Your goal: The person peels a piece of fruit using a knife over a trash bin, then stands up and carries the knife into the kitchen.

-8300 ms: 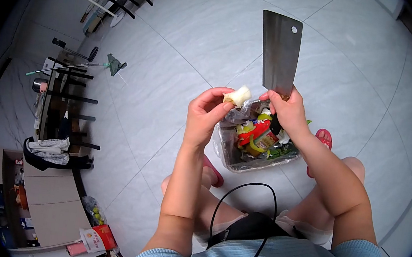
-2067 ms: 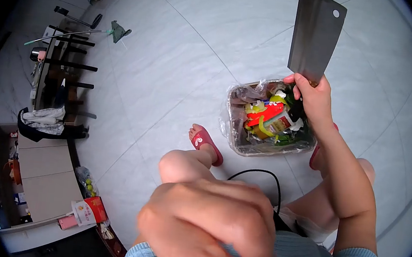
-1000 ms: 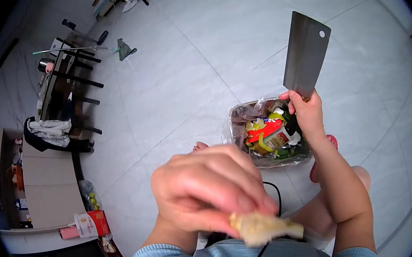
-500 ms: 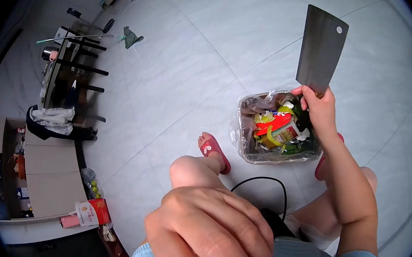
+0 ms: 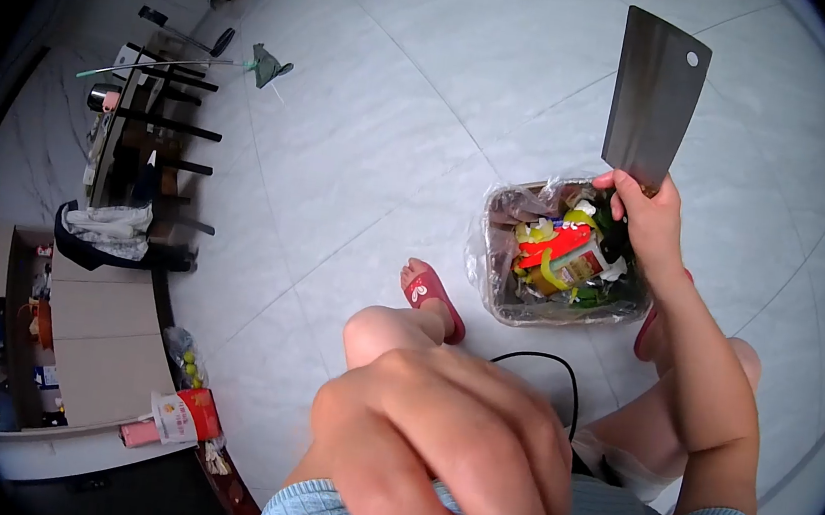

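In the head view, my right hand (image 5: 654,221) is wrapped round the handle of a cleaver (image 5: 657,97). Its broad grey blade points up and away, with a round hole near the far corner. Just below and left of that hand stands a trash bin (image 5: 492,291) lined with clear plastic, holding peelings, green scraps and red packaging (image 5: 553,244). Close to the camera, my left hand (image 5: 448,442) shows its back and knuckles, fingers curled inward. Whatever those fingers hold, if anything, is hidden behind them.
My feet in red slippers (image 5: 436,302) flank the bin on the tiled floor (image 5: 375,133). A black cable (image 5: 562,362) loops in front of me. At left are a table with chairs (image 5: 170,126), a cabinet (image 5: 105,356), a bag of green fruit (image 5: 186,359) and a red-white box (image 5: 187,417).
My left hand has shifted slightly right and turned, its fingers still curled. The cleaver stays in my right hand, while the whole view has moved slightly.
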`<control>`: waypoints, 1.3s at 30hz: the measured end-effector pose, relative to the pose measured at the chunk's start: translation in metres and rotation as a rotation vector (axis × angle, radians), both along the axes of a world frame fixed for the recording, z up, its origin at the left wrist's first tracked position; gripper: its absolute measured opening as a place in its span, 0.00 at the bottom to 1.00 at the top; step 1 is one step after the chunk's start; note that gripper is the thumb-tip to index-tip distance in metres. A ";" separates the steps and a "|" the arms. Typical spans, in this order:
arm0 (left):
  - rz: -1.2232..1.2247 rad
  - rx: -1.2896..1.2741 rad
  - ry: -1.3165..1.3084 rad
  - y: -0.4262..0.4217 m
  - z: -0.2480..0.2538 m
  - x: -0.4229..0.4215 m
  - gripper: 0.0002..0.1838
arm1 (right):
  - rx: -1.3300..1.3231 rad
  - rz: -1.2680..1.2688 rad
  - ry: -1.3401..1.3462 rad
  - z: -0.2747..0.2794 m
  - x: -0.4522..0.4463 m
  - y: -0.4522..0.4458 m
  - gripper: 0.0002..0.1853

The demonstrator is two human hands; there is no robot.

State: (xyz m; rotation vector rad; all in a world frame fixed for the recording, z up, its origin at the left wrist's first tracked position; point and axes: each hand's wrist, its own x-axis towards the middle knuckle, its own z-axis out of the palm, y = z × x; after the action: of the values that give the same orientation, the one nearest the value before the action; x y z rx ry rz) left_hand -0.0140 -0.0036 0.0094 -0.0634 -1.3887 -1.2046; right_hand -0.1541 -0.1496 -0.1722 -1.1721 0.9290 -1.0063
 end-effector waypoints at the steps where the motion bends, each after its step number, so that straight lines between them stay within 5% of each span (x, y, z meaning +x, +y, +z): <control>1: 0.041 0.009 0.096 0.006 -0.007 -0.008 0.05 | 0.006 0.000 -0.004 0.001 0.000 0.000 0.07; 5: 0.302 0.278 0.176 0.009 -0.008 -0.014 0.02 | 0.011 -0.008 -0.025 0.001 -0.002 0.001 0.06; 10: 0.409 0.540 0.092 0.002 -0.015 -0.002 0.22 | 0.040 -0.016 -0.044 0.002 -0.003 -0.001 0.06; 16: 0.438 0.747 -0.004 0.001 -0.012 -0.003 0.21 | 0.029 -0.018 -0.073 -0.001 -0.004 -0.001 0.07; 32: 0.355 0.785 0.002 -0.006 -0.019 0.007 0.16 | 0.037 -0.016 -0.074 -0.001 -0.002 -0.003 0.07; 39: 0.119 0.710 0.096 -0.014 -0.033 0.019 0.18 | 0.036 -0.028 -0.088 0.000 -0.002 -0.001 0.08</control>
State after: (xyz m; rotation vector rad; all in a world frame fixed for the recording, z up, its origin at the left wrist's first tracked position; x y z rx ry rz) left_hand 0.0052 -0.0171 -0.0238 0.4462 -0.8090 -1.5065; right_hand -0.1559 -0.1509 -0.1724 -1.0790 0.8925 -1.0505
